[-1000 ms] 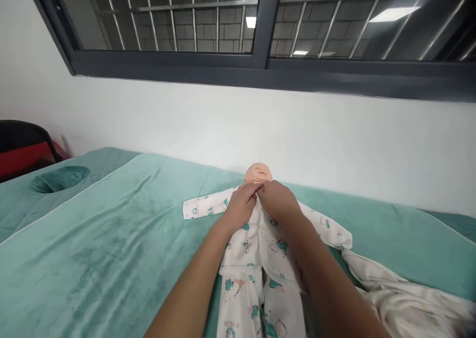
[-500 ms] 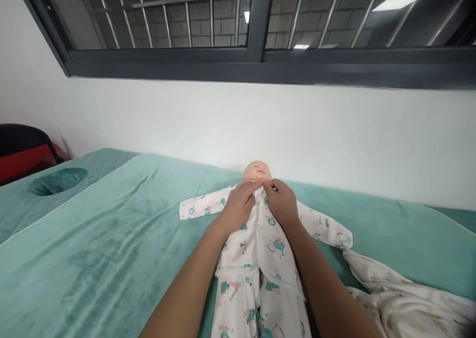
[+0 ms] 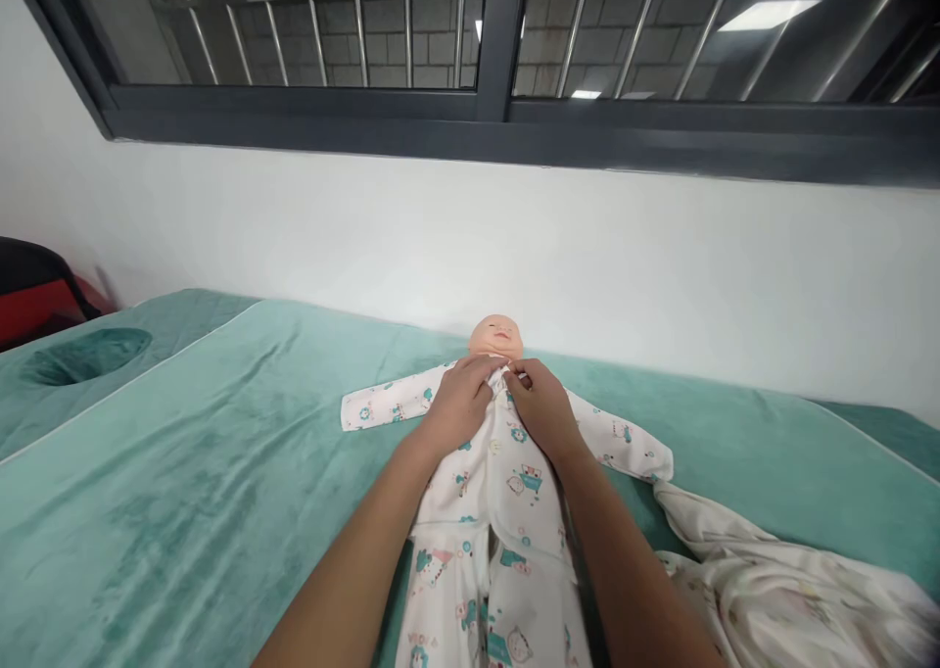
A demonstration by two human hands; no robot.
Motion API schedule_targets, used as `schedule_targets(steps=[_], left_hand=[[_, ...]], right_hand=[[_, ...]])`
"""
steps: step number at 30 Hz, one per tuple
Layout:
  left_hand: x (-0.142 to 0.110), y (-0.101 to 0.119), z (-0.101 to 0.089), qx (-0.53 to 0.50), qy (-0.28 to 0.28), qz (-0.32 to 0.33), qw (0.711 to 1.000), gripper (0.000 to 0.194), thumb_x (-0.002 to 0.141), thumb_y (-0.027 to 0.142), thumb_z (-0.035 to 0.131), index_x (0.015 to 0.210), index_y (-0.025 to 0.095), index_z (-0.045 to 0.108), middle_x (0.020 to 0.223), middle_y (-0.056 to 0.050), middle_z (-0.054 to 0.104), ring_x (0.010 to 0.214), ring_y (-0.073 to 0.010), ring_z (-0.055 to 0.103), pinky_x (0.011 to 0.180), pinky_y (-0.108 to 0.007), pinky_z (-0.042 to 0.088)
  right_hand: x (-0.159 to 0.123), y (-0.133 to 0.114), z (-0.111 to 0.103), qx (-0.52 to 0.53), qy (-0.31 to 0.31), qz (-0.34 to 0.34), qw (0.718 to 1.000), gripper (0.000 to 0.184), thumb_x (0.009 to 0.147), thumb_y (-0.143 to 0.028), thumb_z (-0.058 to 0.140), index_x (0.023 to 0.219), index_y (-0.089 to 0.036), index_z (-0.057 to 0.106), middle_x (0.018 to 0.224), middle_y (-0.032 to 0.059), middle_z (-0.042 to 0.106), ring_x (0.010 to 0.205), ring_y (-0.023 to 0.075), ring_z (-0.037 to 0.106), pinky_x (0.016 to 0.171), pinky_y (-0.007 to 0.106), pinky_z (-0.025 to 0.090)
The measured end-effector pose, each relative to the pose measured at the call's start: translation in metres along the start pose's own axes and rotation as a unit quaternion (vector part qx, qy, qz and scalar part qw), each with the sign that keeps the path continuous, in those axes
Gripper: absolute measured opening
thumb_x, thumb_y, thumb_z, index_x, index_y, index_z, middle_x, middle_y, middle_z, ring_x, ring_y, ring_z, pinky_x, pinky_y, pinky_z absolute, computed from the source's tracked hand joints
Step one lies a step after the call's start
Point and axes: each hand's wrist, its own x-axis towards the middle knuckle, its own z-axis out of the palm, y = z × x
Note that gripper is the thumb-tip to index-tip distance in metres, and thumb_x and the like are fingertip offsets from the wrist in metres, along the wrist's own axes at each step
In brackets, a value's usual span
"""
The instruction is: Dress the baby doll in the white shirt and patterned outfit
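Note:
A baby doll (image 3: 497, 336) lies on its back on a teal bed cover (image 3: 183, 472), head toward the wall. It wears a white sleepsuit (image 3: 499, 511) printed with small teal animals, sleeves spread out to both sides. My left hand (image 3: 459, 404) and my right hand (image 3: 540, 408) meet at the neckline just below the doll's chin. The fingers of each hand are pinched on the fabric at the collar, one on each side of the front opening.
A crumpled white cloth (image 3: 778, 590) lies on the bed at the right. A round hollow (image 3: 73, 355) dents the cover at the far left, beside a red and black object (image 3: 33, 296). A white wall and a barred window (image 3: 485, 51) rise behind.
Both hands stay at the doll's collar, the fingers shifting slightly on the fabric. The view has drifted a little, so the doll sits slightly further left and lower.

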Motion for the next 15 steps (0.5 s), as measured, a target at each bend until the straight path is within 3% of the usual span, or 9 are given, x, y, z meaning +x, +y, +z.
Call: schedule_targets(steps=[5, 9, 15], left_hand=[[0.001, -0.001, 0.000, -0.027, 0.032, -0.042, 0.998, 0.052, 0.077, 0.006, 0.038, 0.116, 0.026, 0.065, 0.123, -0.002, 0.064, 0.120, -0.0202, 0.052, 0.108, -0.039, 0.039], [0.001, -0.001, 0.003, -0.062, 0.054, -0.049, 0.995, 0.051, 0.075, 0.005, 0.040, 0.115, 0.025, 0.065, 0.124, -0.001, 0.063, 0.120, -0.0196, 0.052, 0.109, -0.037, 0.038], [-0.013, 0.003, 0.010, -0.027, 0.073, -0.007, 0.997, 0.033, 0.086, 0.012, 0.041, 0.096, 0.024, 0.070, 0.126, -0.001, 0.062, 0.124, -0.0175, 0.049, 0.112, -0.037, 0.035]], right_hand=[[0.007, -0.002, 0.006, -0.027, 0.005, -0.019, 0.999, 0.019, 0.084, -0.033, 0.043, 0.078, -0.020, 0.055, 0.085, 0.0019, 0.059, 0.075, 0.0146, 0.050, 0.071, 0.027, 0.035], [0.006, -0.002, 0.006, 0.005, 0.047, 0.031, 0.998, 0.020, 0.083, -0.034, 0.046, 0.076, -0.019, 0.056, 0.081, 0.0022, 0.060, 0.074, 0.0152, 0.050, 0.070, 0.027, 0.035], [-0.028, -0.012, -0.003, 0.065, 0.112, 0.045, 0.991, 0.019, 0.083, -0.038, 0.052, 0.083, -0.020, 0.057, 0.075, 0.0002, 0.059, 0.066, 0.0134, 0.050, 0.067, 0.026, 0.038]])
